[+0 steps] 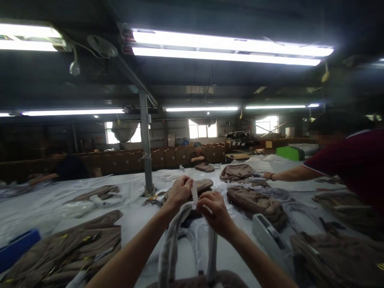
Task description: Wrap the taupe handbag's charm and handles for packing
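Left hand: the left hand (179,191) is raised above the table, fingers closed in a pinch on the upper end of a pale strip (195,195).
Right hand: the right hand (213,213) sits just beside and slightly lower, fingers curled shut around the top of the wrapped bag handle (174,236), thumb toward the strip.
Handle position: the handle rises as 2 wrapped straps from a brown bag (210,280) at the bottom edge of the head view, directly below both hands.
Strip state: it stands nearly upright between the 2 hands; whether it is tape or wrapping paper cannot be told.
Grip advice: judged from this view, the wrap goes best with the strip kept taut by the left pinch while the right hand holds the straps together so the covering does not slip.
Alignment advice: the strip should lie flat, without a twist, before being pressed down.
Tape dispenser: a grey dispenser (267,232) stands near, right of the right forearm.
Surroundings: more brown bags (253,202) lie across the white-covered table (135,216); a co-worker's arm (288,173) reaches in at the right, well apart from the person's own hands.
Far side: another person (198,154) sits at the table's far end.
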The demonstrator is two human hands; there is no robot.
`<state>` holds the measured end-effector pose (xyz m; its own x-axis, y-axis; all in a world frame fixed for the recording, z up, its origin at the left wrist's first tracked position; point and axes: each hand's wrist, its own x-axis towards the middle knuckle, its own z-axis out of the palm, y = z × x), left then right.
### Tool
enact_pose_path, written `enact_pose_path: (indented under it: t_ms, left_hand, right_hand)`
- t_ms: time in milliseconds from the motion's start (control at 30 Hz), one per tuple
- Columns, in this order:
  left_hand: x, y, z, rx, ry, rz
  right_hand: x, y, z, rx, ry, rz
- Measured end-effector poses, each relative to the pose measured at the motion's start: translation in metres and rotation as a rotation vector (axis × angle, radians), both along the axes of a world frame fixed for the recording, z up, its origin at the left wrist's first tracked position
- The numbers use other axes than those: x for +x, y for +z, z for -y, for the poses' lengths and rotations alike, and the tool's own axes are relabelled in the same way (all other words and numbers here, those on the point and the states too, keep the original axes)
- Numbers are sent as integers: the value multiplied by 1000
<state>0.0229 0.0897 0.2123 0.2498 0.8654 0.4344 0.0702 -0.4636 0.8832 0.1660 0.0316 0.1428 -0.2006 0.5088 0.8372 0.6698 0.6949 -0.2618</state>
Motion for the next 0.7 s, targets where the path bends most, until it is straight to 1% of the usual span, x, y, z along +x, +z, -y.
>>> enact_pose_path:
  t_ms: [67, 100, 167, 200, 300, 367, 433, 533, 600, 633, 700]
  left_hand:
    - [3, 1, 9, 5, -54, 1]
    - [6, 1, 13, 8, -62, 2]
    - [11, 0, 14, 8, -31, 13]
    - [12, -1, 11, -2, 0, 26]
    - [10, -11, -2, -58, 55, 47]
    - [0, -23, -8, -105, 23, 15]
    - [-16, -39, -8, -168, -55, -66]
    - [-42, -61, 2, -280, -206, -218]
    - [-54, -72, 11, -346, -327, -285]
    - [-57, -75, 15, -373, -392, -307]
    - [-55, -75, 21, -393, -507, -342]
  right_hand:
    - [1, -3, -2, -11, 72, 35]
    - [1, -5, -3, -30, 120, 42]
    - [0, -12, -4, -73, 211, 30]
    - [0, -16, -5, -71, 233, 5]
    - [1, -32, -9, 7, 243, 10]
    - [5, -44, -11, 51, 204, 44]
    - [13, -57, -12, 43, 137, 41]
    - [28, -70, -3, -41, 30, -28]
    - [35, -71, 9, -107, -31, -85]
    - [36, -70, 15, -138, -55, -120]
    - [35, -64, 25, -198, -80, -199]
